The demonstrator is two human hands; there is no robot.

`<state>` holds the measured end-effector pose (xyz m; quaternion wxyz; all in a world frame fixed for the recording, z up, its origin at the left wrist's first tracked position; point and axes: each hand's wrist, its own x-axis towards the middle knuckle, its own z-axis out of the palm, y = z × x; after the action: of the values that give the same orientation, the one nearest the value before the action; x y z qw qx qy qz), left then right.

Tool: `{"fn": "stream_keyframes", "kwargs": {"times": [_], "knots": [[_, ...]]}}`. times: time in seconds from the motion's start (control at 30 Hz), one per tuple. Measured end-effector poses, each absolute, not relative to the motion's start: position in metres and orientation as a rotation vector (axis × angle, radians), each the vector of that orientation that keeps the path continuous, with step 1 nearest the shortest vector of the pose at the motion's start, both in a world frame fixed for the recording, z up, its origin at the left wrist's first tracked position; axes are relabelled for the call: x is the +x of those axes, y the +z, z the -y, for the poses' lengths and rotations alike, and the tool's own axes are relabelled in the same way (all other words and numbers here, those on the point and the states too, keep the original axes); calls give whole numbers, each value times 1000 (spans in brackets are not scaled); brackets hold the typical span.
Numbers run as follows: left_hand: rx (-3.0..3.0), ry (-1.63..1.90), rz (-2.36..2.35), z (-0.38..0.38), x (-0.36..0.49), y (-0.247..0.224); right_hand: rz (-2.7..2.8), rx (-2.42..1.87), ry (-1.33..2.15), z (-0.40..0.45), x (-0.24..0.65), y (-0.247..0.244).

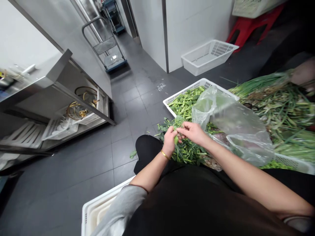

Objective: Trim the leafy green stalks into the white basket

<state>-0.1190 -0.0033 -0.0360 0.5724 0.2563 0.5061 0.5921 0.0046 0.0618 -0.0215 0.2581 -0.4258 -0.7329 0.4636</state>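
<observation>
Over a heap of loose green leaves [188,152], my left hand [169,140] pinches a green vegetable stalk [176,140] with a small floret head. My right hand [193,132] meets it from the right, its fingertips closed on the same stalk. Just beyond my hands, a white crate [182,90] contains many trimmed green stems [185,103]. A clear plastic bag [238,121] drapes over the crate's right side and partly covers what lies beneath.
Spring onions [290,108] are piled at right, by another person's blurred hand [304,75]. A second white basket [209,60] stands by the wall near a red stool [253,28]. Left are a steel shelf unit [83,105] and a trolley [114,60]. White stacked crates [98,205] sit beside me.
</observation>
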Motion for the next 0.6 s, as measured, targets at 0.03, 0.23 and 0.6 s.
{"fn": "stream_keyframes", "kwargs": {"times": [0.03,0.23,0.6], "knots": [[552,1361,-1118,2,-117,-35,1994,-1099,1192,-56,2,-23],[399,1406,-1129,-9,-124,-29,2375,-496,579,4,-1,-13],[797,1313,-1164,1,-122,-34,1563,-1114,1578,-57,6,-25]]}}
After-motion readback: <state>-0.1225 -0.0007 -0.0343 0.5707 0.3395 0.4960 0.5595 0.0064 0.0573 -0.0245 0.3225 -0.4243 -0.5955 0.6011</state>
